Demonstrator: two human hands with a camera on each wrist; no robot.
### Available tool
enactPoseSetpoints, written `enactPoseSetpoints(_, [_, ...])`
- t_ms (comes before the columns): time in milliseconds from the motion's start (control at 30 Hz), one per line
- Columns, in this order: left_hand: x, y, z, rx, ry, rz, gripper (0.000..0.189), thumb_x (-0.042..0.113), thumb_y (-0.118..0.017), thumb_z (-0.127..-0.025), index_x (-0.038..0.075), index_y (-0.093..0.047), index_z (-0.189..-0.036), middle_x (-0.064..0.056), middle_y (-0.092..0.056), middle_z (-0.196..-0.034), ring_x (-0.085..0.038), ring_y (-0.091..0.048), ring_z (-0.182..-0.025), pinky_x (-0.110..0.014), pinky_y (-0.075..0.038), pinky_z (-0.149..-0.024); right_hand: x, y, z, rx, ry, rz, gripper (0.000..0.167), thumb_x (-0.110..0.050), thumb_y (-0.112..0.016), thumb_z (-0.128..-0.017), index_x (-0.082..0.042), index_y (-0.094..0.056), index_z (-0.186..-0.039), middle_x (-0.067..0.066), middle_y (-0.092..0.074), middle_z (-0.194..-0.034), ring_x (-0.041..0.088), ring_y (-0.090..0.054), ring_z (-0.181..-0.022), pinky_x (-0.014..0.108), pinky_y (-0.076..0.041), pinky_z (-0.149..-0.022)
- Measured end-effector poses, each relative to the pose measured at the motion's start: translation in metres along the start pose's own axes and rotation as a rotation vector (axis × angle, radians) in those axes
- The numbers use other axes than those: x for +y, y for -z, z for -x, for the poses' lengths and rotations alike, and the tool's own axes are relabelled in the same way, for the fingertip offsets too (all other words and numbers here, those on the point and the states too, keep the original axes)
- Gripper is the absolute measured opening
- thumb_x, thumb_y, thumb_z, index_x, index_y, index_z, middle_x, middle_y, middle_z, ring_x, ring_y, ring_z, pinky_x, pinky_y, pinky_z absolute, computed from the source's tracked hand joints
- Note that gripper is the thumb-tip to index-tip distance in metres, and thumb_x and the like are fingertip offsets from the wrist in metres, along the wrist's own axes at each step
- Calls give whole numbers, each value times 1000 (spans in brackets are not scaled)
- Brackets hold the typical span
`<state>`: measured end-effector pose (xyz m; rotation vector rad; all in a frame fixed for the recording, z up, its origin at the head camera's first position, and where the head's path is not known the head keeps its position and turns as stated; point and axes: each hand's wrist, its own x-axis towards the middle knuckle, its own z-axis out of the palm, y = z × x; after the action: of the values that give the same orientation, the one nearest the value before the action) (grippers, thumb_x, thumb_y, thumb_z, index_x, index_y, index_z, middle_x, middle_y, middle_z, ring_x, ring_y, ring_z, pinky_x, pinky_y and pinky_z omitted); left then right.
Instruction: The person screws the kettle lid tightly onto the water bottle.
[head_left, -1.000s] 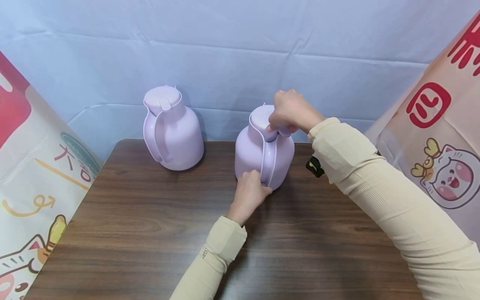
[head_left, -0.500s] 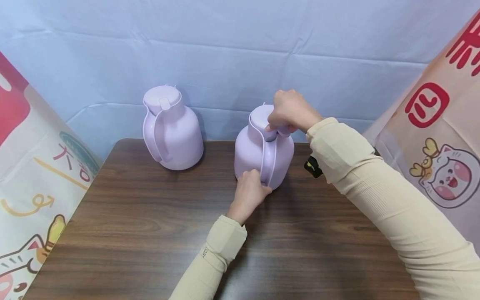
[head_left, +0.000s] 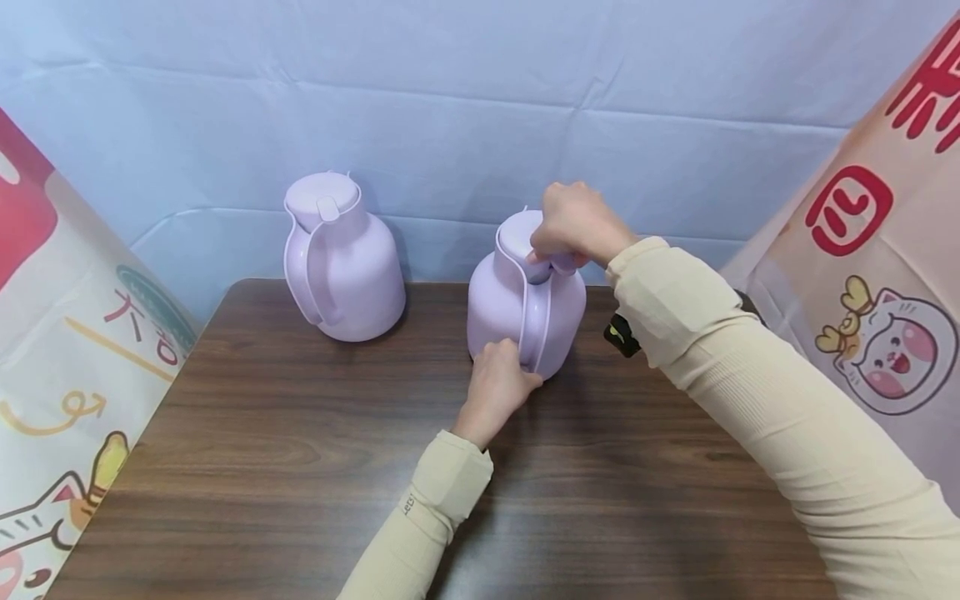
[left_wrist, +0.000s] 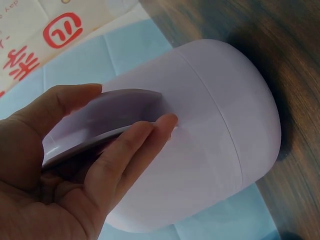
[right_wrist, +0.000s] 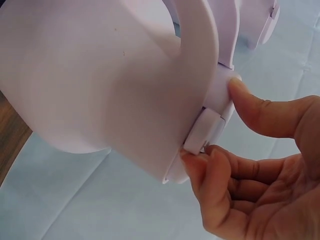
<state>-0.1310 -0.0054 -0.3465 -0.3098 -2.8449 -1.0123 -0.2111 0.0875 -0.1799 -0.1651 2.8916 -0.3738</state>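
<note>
Two lilac vacuum jugs stand upright on the wooden table. My left hand [head_left: 498, 385] holds the handle [left_wrist: 107, 115] of the right jug [head_left: 487, 304] low down, thumb on one side and fingers on the other. At the top of this jug, my right hand [head_left: 577, 221] has its thumb on the edge of the lid [right_wrist: 221, 90]. Its curled fingers are at a small raised tab [right_wrist: 202, 131] on the lid's rim, pinching the lid between them and the thumb. The lid sits in the jug's neck. The left jug [head_left: 367, 275] stands apart, its lid on and its handle facing forward.
The brown table [head_left: 300, 467] ends just behind the jugs, where a pale blue cloth [head_left: 450, 100] hangs. Printed cloths hang at the left [head_left: 67, 333] and the right [head_left: 862, 317]. A small black device [head_left: 622, 335] shows beneath the right wrist.
The head view has shifted very slightly. Both hands keep their hold on the right jug, and neither jug has visibly moved on the table.
</note>
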Motion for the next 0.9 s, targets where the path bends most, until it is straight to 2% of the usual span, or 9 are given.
enactPoseSetpoints(233, [-2, 2, -1, 4, 26, 20, 21, 12, -78, -62, -1, -61, -64, -9, -58, -57, -24, -56, -55, -36, -47, -59, 0, -2, -1, 7, -15, -12, 22, -15, -69, -74, -3, -51, -72, 10, -51, -67, 17, -52, -45, 26, -45, -43])
enactPoseSetpoints(467, [-3, 2, 0, 22, 12, 14, 20, 11, -77, -62, 0, -60, -62, -9, -58, -56, -24, -56, -54, -36, -47, -57, -1, -3, -1, 4, -19, -9, 21, -15, -69, -74, -3, -52, -73, 11, -52, -67, 17, -51, -44, 26, -45, -43])
enactPoseSetpoints(900, [-1, 0, 2, 23, 31, 19, 17, 8, -75, -62, 1, -59, -60, -6, -55, -54, -20, -53, -52, -33, -47, -56, -1, -3, 0, 17, 40, 3, 23, -13, -68, -73, -7, -48, -62, 4, -44, -53, 16, -49, -40, 26, -43, -41])
